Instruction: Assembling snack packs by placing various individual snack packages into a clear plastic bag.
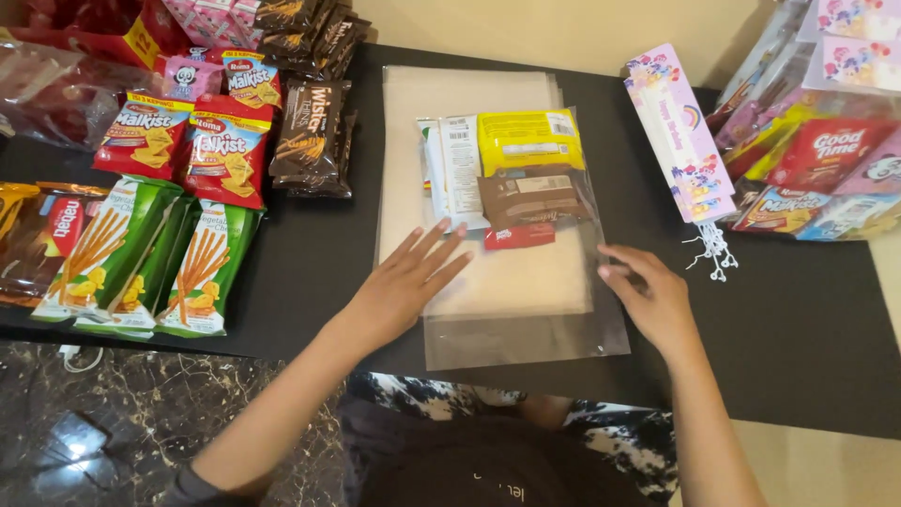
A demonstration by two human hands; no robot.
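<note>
A clear plastic bag (526, 329) lies flat on the black table (798, 319), on top of a stack of more clear bags (469, 94). Inside its upper half sit a yellow snack pack (527, 141), a brown pack (531, 199), a white pack (454, 169) and a small red pack (519, 236). My left hand (405, 286) rests palm down on the bag's left side, fingers spread. My right hand (652, 296) pinches the bag's right edge near its open end.
Green stick-snack packs (150, 258), red cracker packs (188, 141) and dark brown wafer packs (310, 136) lie at the left. Pink paper toppers (678, 131) with white ties and more snack boxes (826, 160) are at the right. A marble floor shows at lower left.
</note>
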